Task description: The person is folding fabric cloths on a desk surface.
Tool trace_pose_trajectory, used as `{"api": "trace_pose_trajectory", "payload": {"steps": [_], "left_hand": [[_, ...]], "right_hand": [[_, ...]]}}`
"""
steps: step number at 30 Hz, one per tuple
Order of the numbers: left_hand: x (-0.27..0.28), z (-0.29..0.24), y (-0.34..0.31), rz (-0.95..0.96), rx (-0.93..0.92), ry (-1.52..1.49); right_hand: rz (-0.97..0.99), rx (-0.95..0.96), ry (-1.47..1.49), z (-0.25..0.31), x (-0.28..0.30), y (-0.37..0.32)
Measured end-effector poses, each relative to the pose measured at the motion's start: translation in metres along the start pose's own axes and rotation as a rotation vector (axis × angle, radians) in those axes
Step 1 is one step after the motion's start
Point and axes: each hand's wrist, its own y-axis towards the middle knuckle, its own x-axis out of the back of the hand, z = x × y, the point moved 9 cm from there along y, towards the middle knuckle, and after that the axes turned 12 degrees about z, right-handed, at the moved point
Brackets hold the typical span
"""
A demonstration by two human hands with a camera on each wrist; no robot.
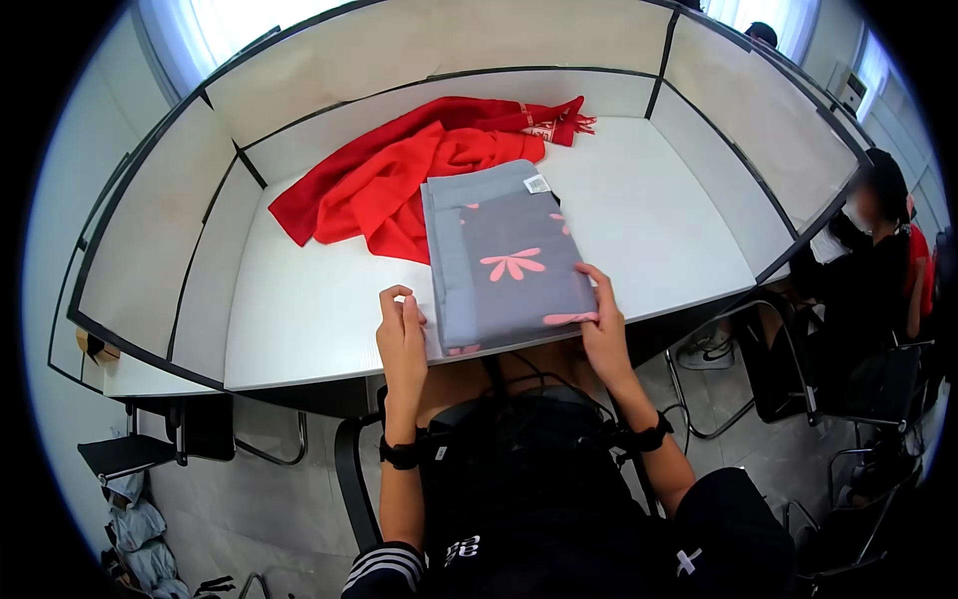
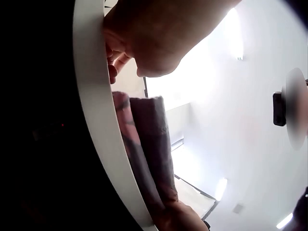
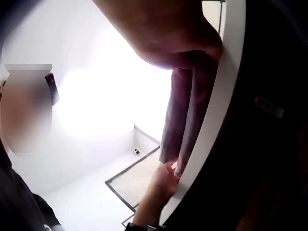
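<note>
A folded grey cloth (image 1: 494,290) with pink flowers and a white label (image 1: 537,184) lies at the front edge of the white table. At its right side my right hand (image 1: 605,324) grips the edge, fingers on the border and thumb by the near corner. The left hand (image 1: 402,334) is just off the cloth's left edge, its fingers loosely curled and holding nothing. From the left wrist view, the cloth's end (image 2: 149,115) shows as two thick layers, with a gap to the left hand (image 2: 159,43). Behind the cloth, a red scarf (image 1: 399,190) with a fringed end lies crumpled.
Low partition panels (image 1: 439,45) enclose the table's back and sides. To the right, another person (image 1: 868,270) sits beyond the partition. Black chairs (image 1: 778,349) stand on the floor at both sides. Cables hang below the table's front edge.
</note>
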Motion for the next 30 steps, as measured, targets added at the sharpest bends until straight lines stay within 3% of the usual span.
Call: {"api": "trace_pose_trajectory", "payload": {"steps": [4,5,6,8,10,12,17,19,23,24,26,28,30], "left_hand": [[-0.001,0.002,-0.005,-0.006,-0.073,0.052],[-0.002,-0.002,-0.006,0.004,-0.107,0.088],[-0.002,-0.005,-0.008,0.004,-0.111,0.086],[-0.007,-0.028,-0.014,0.042,-0.272,0.137],[-0.010,-0.042,-0.018,0.088,-0.379,0.180],[-0.031,-0.077,-0.034,0.248,-0.603,0.515],[-0.046,-0.065,-0.036,0.483,-0.581,0.422],[-0.049,-0.061,-0.036,0.550,-0.553,0.398],[-0.048,-0.067,-0.042,0.501,-0.585,0.486],[-0.050,-0.067,-0.043,0.500,-0.586,0.487],[-0.053,-0.066,-0.043,0.487,-0.577,0.501],[-0.055,-0.065,-0.044,0.508,-0.574,0.488],[-0.059,-0.064,-0.045,0.531,-0.576,0.471]], "right_hand": [[0.096,0.018,0.092,-0.013,0.020,-0.002],[0.175,-0.144,0.328,-0.009,0.014,-0.008],[0.173,-0.141,0.326,-0.010,0.019,-0.009],[0.420,-0.159,0.288,-0.013,0.010,-0.014],[0.433,-0.182,0.283,-0.009,0.012,-0.017],[0.475,-0.196,0.270,-0.010,0.012,-0.022],[0.475,-0.196,0.279,-0.011,0.020,-0.030],[0.572,-0.159,0.212,-0.016,0.021,-0.037],[0.744,-0.188,0.166,-0.016,0.026,-0.054],[0.744,-0.186,0.165,-0.017,0.024,-0.057],[0.591,-0.168,0.564,-0.016,0.031,-0.059],[0.571,-0.166,0.654,-0.019,0.028,-0.058],[0.207,-0.380,0.634,-0.065,0.045,-0.059]]}}
